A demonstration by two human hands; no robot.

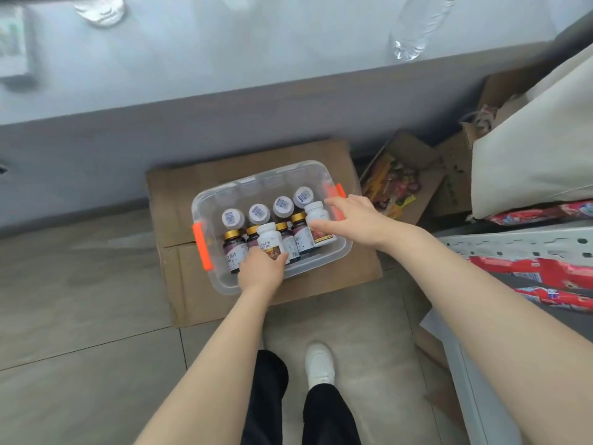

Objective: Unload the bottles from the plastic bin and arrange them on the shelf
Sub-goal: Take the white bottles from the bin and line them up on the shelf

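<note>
Head view: left hand (pixel 260 270) grips nearer white bottle (pixel 269 239), right hand (pixel 351 220) grips farther white bottle (pixel 318 220), inside bin (pixel 256 178).

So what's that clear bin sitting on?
The clear bin sits on a brown cardboard box, which rests on the tiled floor. The box looks shut, so its contents are hidden, and the bin covers the middle of its top.
</note>
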